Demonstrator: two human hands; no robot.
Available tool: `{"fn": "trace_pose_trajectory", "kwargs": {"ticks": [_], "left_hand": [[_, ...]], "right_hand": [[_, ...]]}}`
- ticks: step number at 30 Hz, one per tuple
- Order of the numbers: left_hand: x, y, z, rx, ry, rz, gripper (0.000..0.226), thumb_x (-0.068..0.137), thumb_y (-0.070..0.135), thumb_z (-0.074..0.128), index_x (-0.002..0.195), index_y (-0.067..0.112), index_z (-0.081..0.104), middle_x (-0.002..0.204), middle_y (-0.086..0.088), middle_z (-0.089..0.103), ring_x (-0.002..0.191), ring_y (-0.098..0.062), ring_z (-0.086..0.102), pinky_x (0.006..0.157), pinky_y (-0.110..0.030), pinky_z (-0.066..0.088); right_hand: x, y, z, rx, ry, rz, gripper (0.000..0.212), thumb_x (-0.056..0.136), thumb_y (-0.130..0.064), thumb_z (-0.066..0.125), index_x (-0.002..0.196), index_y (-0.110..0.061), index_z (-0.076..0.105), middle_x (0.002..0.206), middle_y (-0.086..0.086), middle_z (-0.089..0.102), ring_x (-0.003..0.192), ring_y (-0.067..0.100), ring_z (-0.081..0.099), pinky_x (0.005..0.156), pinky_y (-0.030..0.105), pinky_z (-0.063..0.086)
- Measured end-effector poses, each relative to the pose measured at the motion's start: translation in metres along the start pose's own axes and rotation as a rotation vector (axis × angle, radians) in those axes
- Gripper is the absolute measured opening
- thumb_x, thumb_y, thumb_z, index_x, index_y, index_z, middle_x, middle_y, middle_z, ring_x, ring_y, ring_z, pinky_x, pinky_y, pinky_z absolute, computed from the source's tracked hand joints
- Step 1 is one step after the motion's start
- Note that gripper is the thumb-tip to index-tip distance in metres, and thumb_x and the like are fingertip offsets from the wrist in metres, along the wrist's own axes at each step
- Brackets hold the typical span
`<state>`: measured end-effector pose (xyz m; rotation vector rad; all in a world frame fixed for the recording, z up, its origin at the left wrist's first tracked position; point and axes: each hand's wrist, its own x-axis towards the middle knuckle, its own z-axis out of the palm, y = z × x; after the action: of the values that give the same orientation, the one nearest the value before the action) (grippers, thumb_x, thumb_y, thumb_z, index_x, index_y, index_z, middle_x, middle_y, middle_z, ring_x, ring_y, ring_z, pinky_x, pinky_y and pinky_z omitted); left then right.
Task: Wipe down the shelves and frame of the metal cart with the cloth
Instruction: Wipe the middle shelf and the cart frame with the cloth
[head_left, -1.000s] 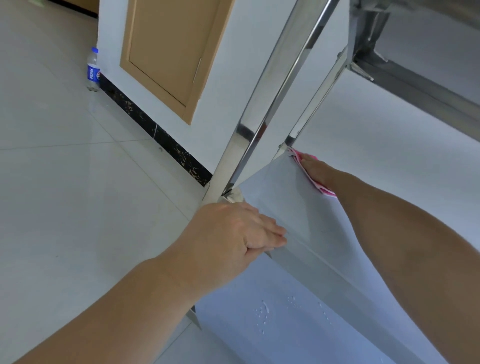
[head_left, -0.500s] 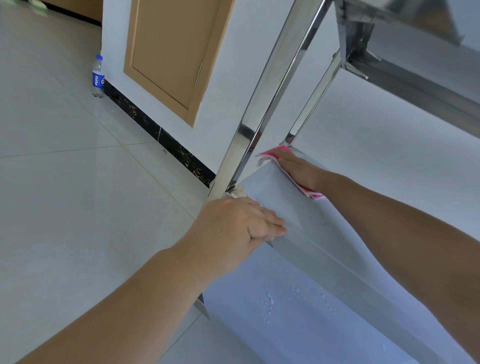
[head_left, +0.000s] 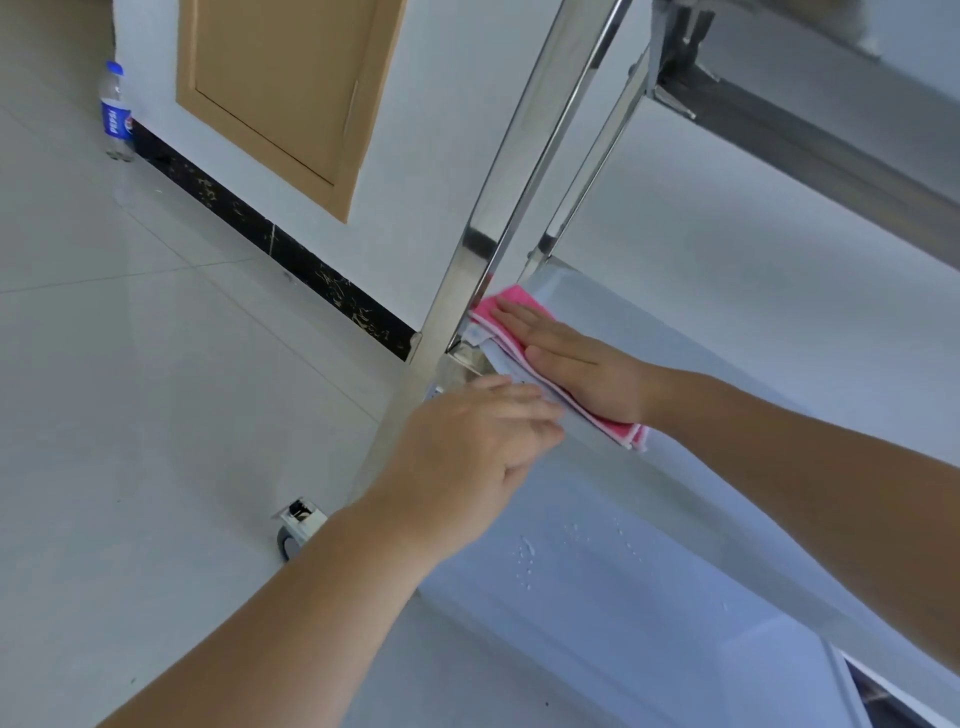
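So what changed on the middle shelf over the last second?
The right hand slid the pink cloth along the middle shelf from the far corner by the rear post toward the near post, fingers flat on the cloth throughout. The left hand stayed gripping the shelf's near corner. Water drops on the lower shelf look unchanged.

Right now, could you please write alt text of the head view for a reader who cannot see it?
A person's right hand presses a folded pink cloth flat on the middle shelf of a shiny metal cart, beside its near upright post. The left hand grips the shelf's front edge. Water droplets lie on the lower shelf; a plastic bottle stands by the wall.
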<state>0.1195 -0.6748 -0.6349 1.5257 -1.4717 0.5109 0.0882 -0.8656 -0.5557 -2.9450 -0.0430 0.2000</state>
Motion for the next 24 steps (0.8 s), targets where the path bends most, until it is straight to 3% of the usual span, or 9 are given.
{"fn": "trace_pose_trajectory", "kwargs": {"ticks": [3, 7, 10, 15, 18, 21, 24], "left_hand": [[-0.029, -0.002, 0.004, -0.084, -0.039, 0.076, 0.024, 0.069, -0.004, 0.074, 0.084, 0.014, 0.074, 0.101, 0.003, 0.072, 0.100, -0.013, 0.065, 0.081, -0.033, 0.055], [-0.047, -0.008, -0.005, -0.133, -0.212, -0.084, 0.033, 0.064, -0.008, 0.072, 0.083, 0.019, 0.076, 0.092, 0.008, 0.074, 0.086, -0.008, 0.069, 0.065, -0.031, 0.058], [-0.048, -0.006, -0.013, -0.073, -0.317, -0.188, 0.033, 0.075, -0.003, 0.062, 0.093, 0.021, 0.074, 0.096, 0.011, 0.073, 0.089, -0.009, 0.068, 0.069, -0.031, 0.057], [-0.047, -0.009, -0.016, 0.008, -0.368, -0.321, 0.030, 0.089, 0.013, 0.050, 0.106, 0.030, 0.068, 0.111, 0.016, 0.067, 0.101, -0.004, 0.060, 0.083, -0.028, 0.049], [-0.055, -0.004, -0.018, 0.024, -0.421, -0.398, 0.029, 0.089, 0.017, 0.049, 0.106, 0.032, 0.068, 0.111, 0.017, 0.066, 0.100, -0.003, 0.058, 0.081, -0.018, 0.043], [-0.063, 0.005, -0.023, 0.045, -0.507, -0.417, 0.030, 0.089, 0.018, 0.048, 0.107, 0.034, 0.067, 0.110, 0.018, 0.066, 0.097, -0.002, 0.057, 0.078, -0.017, 0.040], [-0.074, 0.009, -0.034, 0.063, -0.592, -0.428, 0.032, 0.089, 0.018, 0.045, 0.108, 0.034, 0.065, 0.107, 0.018, 0.066, 0.097, -0.002, 0.056, 0.080, -0.019, 0.043]], "right_hand": [[-0.005, -0.003, 0.000, -0.019, -0.004, 0.023, 0.048, 0.103, -0.023, 0.022, 0.147, -0.018, 0.005, 0.157, -0.006, -0.003, 0.142, 0.003, -0.008, 0.117, 0.024, -0.006], [-0.005, -0.018, -0.002, -0.013, -0.017, 0.031, 0.051, 0.101, -0.026, 0.019, 0.149, -0.014, 0.007, 0.158, -0.001, -0.003, 0.142, 0.004, -0.009, 0.115, 0.021, -0.008], [-0.016, -0.026, 0.003, 0.019, -0.007, 0.024, 0.048, 0.102, -0.026, 0.020, 0.148, -0.020, 0.007, 0.155, -0.011, -0.004, 0.138, -0.007, -0.010, 0.110, 0.010, -0.009], [-0.035, -0.039, 0.011, 0.070, 0.025, -0.020, 0.047, 0.097, -0.045, 0.025, 0.139, -0.047, 0.005, 0.150, -0.030, 0.000, 0.139, -0.010, -0.004, 0.119, 0.030, 0.000], [-0.050, -0.050, 0.021, -0.129, 0.130, -0.108, 0.058, 0.094, -0.039, 0.035, 0.146, -0.033, 0.011, 0.152, -0.020, 0.006, 0.140, -0.006, 0.005, 0.117, 0.027, 0.011], [-0.057, -0.058, 0.024, -0.364, 0.213, -0.256, 0.055, 0.095, -0.018, 0.045, 0.146, -0.013, 0.025, 0.154, 0.004, 0.018, 0.143, 0.018, 0.017, 0.116, 0.038, 0.022], [-0.051, -0.065, 0.026, -0.658, 0.194, -0.377, 0.063, 0.081, -0.004, 0.065, 0.139, -0.002, 0.039, 0.147, 0.017, 0.035, 0.138, 0.032, 0.024, 0.111, 0.050, 0.024]]}}
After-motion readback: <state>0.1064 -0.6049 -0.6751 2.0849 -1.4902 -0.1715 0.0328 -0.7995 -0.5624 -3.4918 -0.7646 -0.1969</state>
